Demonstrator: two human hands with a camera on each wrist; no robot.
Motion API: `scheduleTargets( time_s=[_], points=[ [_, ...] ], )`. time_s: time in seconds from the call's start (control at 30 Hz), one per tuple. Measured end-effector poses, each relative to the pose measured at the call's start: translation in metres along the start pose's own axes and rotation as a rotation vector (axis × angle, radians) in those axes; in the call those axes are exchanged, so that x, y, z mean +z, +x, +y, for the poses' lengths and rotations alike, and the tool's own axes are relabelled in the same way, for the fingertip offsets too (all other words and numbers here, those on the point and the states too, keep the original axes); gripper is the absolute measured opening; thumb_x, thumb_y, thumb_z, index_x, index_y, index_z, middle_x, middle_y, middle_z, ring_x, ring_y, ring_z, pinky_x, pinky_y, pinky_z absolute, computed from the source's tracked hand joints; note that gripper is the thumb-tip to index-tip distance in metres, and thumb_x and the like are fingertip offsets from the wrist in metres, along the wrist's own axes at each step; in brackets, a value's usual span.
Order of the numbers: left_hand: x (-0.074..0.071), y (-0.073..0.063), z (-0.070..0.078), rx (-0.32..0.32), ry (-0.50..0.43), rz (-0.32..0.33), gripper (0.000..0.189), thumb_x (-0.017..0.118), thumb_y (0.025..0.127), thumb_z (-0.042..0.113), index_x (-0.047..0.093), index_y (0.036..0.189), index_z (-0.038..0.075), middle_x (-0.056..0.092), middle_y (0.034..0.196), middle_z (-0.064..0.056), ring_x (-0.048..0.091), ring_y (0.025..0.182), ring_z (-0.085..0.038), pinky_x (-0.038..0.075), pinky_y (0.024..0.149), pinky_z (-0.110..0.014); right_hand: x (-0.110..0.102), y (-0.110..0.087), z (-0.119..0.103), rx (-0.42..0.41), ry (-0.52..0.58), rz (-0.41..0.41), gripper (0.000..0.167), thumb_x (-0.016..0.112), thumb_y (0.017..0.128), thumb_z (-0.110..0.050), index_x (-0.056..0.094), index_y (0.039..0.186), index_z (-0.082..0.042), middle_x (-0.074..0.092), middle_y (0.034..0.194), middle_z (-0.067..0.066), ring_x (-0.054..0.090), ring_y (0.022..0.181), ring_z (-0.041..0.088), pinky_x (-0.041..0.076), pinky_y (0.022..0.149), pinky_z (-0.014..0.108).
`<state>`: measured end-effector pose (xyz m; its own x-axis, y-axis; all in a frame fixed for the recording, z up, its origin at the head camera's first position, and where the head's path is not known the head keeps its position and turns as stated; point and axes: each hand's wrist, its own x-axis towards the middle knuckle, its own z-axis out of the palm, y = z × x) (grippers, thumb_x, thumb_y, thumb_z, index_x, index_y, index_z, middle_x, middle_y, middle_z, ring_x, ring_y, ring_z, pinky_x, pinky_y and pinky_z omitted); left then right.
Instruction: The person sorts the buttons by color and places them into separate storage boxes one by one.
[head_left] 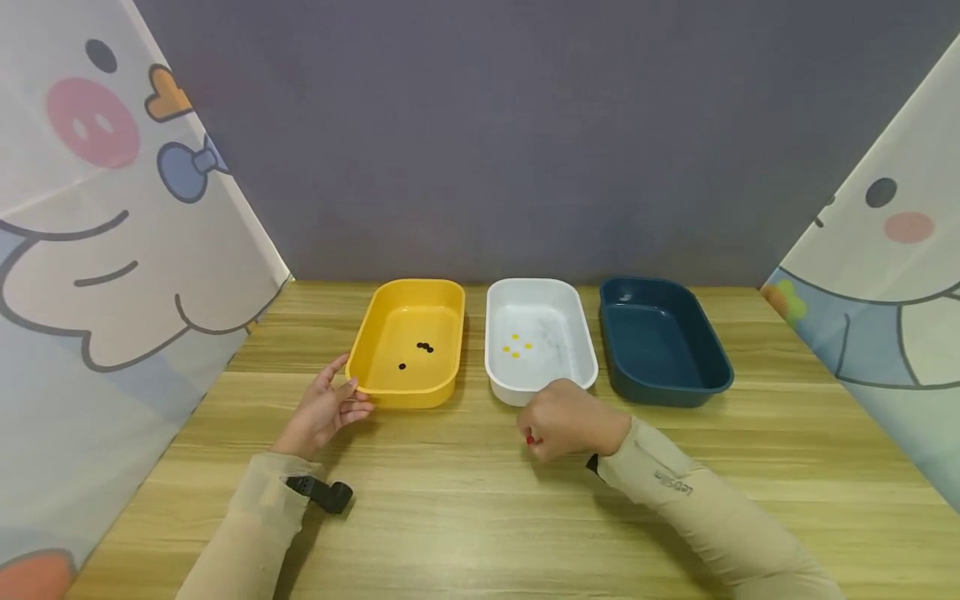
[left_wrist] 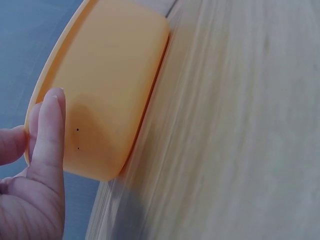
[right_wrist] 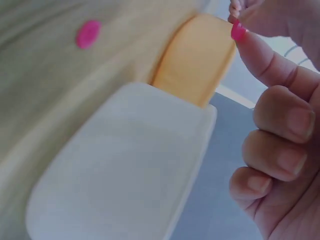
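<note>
My left hand (head_left: 324, 412) grips the near left corner of the yellow tray (head_left: 362, 354), its thumb at the rim and fingers against the outer wall (left_wrist: 100, 90). Several small black discs (head_left: 425, 346) lie in that tray. Just in front of the white tray (head_left: 517, 393), my right hand (head_left: 566, 421) pinches a small red disc (right_wrist: 238, 31) between thumb and index finger, the other fingers curled. A second pinkish-red disc (right_wrist: 88, 34) lies on the table in the right wrist view; in the head view it does not show. Inside the white tray are several yellow discs (head_left: 515, 355).
To the right of the white tray stands a dark blue tray (head_left: 671, 395). All three trays line up on the wooden table (head_left: 435, 517) before a grey back panel (head_left: 510, 150). Cartoon-printed sheets (head_left: 135, 275) flank both sides.
</note>
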<state>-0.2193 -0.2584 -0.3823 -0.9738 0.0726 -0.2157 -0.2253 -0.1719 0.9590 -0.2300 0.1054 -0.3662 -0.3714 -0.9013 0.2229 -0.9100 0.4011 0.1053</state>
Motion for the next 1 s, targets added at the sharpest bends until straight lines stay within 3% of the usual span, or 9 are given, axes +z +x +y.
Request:
scheduleTargets(
  time_s=[0.5,1.0],
  points=[
    [-0.003,0.000,-0.002,0.006,-0.001,-0.013,0.064,0.034,0.104,0.008,-0.004,0.155,0.016,0.064,0.073,-0.002,0.067,0.063,-0.012,0.059,0.064,-0.024,-0.027,-0.004,0.006,0.022,0.022,0.030,0.018,0.079,0.060,-0.019,0.061,0.063,-0.022,0.054,0.057,-0.015,0.045,0.049,0.002,0.037,0.045,0.020],
    [-0.001,-0.001,-0.001,0.005,-0.009,0.002,0.065,0.035,0.104,0.008,-0.005,0.155,0.017,0.063,0.073,-0.002,0.067,0.062,-0.011,0.059,0.064,-0.024,-0.020,-0.017,0.016,0.075,0.010,0.075,0.010,0.075,0.065,-0.015,0.067,0.067,-0.020,0.060,0.062,-0.014,0.045,0.050,0.001,0.042,0.047,0.021]
  ],
)
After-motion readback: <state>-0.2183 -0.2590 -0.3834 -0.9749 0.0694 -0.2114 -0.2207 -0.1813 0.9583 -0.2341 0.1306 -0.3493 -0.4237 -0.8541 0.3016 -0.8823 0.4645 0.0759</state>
